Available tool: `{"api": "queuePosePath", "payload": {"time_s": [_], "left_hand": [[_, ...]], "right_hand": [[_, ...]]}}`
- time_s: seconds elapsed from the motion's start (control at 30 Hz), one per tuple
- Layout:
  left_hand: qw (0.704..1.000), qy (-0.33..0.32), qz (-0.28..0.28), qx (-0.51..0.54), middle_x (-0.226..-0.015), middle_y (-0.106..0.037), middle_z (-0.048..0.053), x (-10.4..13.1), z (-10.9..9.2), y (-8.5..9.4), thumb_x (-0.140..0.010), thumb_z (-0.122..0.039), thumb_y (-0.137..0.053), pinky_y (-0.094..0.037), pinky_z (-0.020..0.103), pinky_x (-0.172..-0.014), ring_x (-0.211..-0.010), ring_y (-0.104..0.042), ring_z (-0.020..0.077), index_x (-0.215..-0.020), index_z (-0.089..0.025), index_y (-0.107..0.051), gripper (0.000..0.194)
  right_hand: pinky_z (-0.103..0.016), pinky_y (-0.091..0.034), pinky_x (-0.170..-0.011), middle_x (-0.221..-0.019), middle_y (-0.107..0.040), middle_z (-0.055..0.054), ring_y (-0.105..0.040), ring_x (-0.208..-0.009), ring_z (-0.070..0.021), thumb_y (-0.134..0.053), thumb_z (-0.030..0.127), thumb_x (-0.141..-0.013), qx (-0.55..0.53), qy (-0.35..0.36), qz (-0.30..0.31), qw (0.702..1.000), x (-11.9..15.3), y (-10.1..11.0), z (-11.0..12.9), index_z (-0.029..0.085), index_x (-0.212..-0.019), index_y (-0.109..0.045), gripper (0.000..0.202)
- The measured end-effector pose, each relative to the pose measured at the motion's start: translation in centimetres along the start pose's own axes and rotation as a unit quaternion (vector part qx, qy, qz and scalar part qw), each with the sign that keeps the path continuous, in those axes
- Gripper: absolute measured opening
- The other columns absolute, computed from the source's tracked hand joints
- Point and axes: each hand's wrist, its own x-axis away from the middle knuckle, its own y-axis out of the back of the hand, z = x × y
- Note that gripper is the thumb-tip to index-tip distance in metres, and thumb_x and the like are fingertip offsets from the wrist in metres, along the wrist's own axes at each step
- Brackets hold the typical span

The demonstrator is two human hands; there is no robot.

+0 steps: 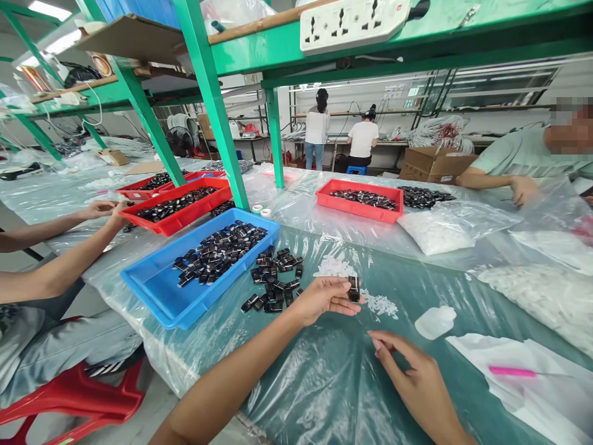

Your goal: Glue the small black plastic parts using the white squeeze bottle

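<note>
While pinching a lone black piece (354,289), left hand (327,300): thumb and fingertips closed on it, right of centre in frame, a little below mid-height; other fingers extended beneath.
Black piece: raised off the table (301,377), pale marks on dark; finer detail too small to tell.
Right hand (412,371): lower right of frame, loosely curled, nothing visible between thumb and forefinger; apart from left hand and piece.
Grip: probably best light and by the edges, working face uncovered, wrist steady, piece turned toward good light.
White bits (334,267): loose heap just beyond left hand, more scattered right of the fingertips; likely easy to scatter, so better approached from above, one at a time, without sweeping a sleeve or palm through.
Loose black pieces (278,275): centre of frame, between left hand and blue tray (155,281); best left clear of the white bits to avoid mixing.
Blue tray: left of centre, many more black pieces inside, near end bare.
Pink-handled tool (512,372): lower right, on white sheet (532,402); thin tip, worth minding when reaching past.
Co-worker's hands (106,209): left of frame, at a red tray (162,224); well apart.
</note>
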Motion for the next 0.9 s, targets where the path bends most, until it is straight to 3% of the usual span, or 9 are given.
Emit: {"api": "queuePosePath", "payload": {"time_s": [0.07, 0.13, 0.2, 0.27, 0.37, 0.47, 0.57, 0.7, 0.9], "left_hand": [[0.997, -0.008, 0.002, -0.078, -0.085, -0.069, 0.014, 0.1, 0.2, 0.3, -0.076, -0.044, -0.061, -0.052, 0.03, -0.07, -0.068, -0.067, 0.0176, -0.106, -0.008, -0.061, 0.047], [0.972, -0.022, -0.024, -0.234, -0.082, -0.07, 0.012, 0.3, 0.2, 0.7, -0.081, -0.043, -0.055, -0.051, 0.027, -0.066, -0.067, -0.066, 0.017, -0.103, -0.008, -0.063, 0.042], [0.897, -0.034, -0.084, -0.434, -0.081, -0.07, 0.007, 0.5, -0.2, 1.3, -0.083, -0.039, -0.05, -0.049, 0.023, -0.064, -0.07, -0.065, 0.017, -0.098, -0.013, -0.067, 0.034], [0.808, -0.029, -0.153, -0.568, -0.082, -0.07, 0.004, 0.8, -0.9, 2.2, -0.084, -0.035, -0.048, -0.047, 0.023, -0.065, -0.075, -0.064, 0.0179, -0.095, -0.019, -0.068, 0.029], [0.743, -0.001, -0.248, -0.622, -0.09, -0.069, 0.005, 1.3, -2.5, 4.3, -0.083, -0.031, -0.045, -0.046, 0.027, -0.073, -0.085, -0.063, 0.0218, -0.1, -0.022, -0.066, 0.028], [0.677, 0.048, -0.342, -0.65, -0.093, -0.068, 0.012, 1.8, -3.8, 6.7, -0.083, -0.026, -0.043, -0.045, 0.037, -0.078, -0.092, -0.061, 0.0286, -0.095, -0.017, -0.067, 0.029], [0.628, 0.096, -0.398, -0.662, -0.092, -0.066, 0.017, 2.3, -4.5, 8.6, -0.079, -0.019, -0.046, -0.045, 0.04, -0.078, -0.093, -0.06, 0.0314, -0.089, -0.014, -0.068, 0.025], [0.609, 0.092, -0.406, -0.676, -0.105, -0.063, 0.015, 2.4, -4.3, 9.4, -0.076, -0.008, -0.048, -0.042, 0.038, -0.086, -0.107, -0.053, 0.0294, -0.098, -0.016, -0.067, 0.03], [0.668, 0.045, -0.341, -0.66, -0.103, -0.063, 0.01, 0.7, -2.4, 9.4, -0.071, -0.01, -0.058, -0.038, 0.034, -0.094, -0.109, -0.051, 0.0264, -0.091, -0.018, -0.069, 0.024]], "right_hand": [[-0.019, -0.051, -0.063, -0.081, -0.067, 0.001, -0.063, -0.07, -0.0134, -0.053, 0.038, -0.082, 0.001, -0.006, 0.005, 1.0, 0.1, -0.1, -0.2, 0.028, -0.097, -0.065, 0.021], [-0.018, -0.05, -0.059, -0.085, -0.067, 0.0, -0.064, -0.073, -0.0143, -0.053, 0.04, -0.082, -0.002, -0.023, 0.018, 1.0, 0.2, -0.1, -0.5, 0.028, -0.096, -0.066, 0.023], [-0.016, -0.049, -0.05, -0.09, -0.067, -0.001, -0.065, -0.076, -0.0152, -0.053, 0.042, -0.082, -0.013, -0.047, 0.04, 0.998, 0.3, 0.0, -0.8, 0.028, -0.099, -0.065, 0.025], [-0.015, -0.047, -0.045, -0.093, -0.067, -0.002, -0.065, -0.078, -0.0159, -0.052, 0.042, -0.082, -0.023, -0.063, 0.055, 0.996, 0.3, 0.0, -1.0, 0.028, -0.101, -0.065, 0.027], [-0.015, -0.047, -0.045, -0.09, -0.068, -0.002, -0.066, -0.076, -0.0163, -0.053, 0.043, -0.081, -0.025, -0.061, 0.051, 0.997, 0.2, 0.0, -1.1, 0.027, -0.101, -0.065, 0.028], [-0.015, -0.046, -0.042, -0.086, -0.069, -0.002, -0.066, -0.071, -0.0158, -0.054, 0.044, -0.079, -0.016, -0.049, 0.036, 0.998, 0.1, -0.1, -0.9, 0.027, -0.099, -0.067, 0.029], [-0.015, -0.047, -0.043, -0.086, -0.069, -0.001, -0.066, -0.069, -0.0152, -0.055, 0.044, -0.078, -0.012, -0.042, 0.032, 0.999, 0.0, -0.1, -0.8, 0.027, -0.097, -0.067, 0.028], [-0.015, -0.048, -0.046, -0.087, -0.068, -0.001, -0.066, -0.074, -0.0156, -0.054, 0.043, -0.08, -0.019, -0.057, 0.052, 0.997, 0.2, -0.1, -1.0, 0.027, -0.101, -0.065, 0.029], [-0.015, -0.05, -0.052, -0.088, -0.067, -0.001, -0.065, -0.075, -0.0148, -0.054, 0.043, -0.081, -0.012, -0.053, 0.066, 0.996, 0.3, -0.1, -1.3, 0.028, -0.102, -0.064, 0.028]]}}
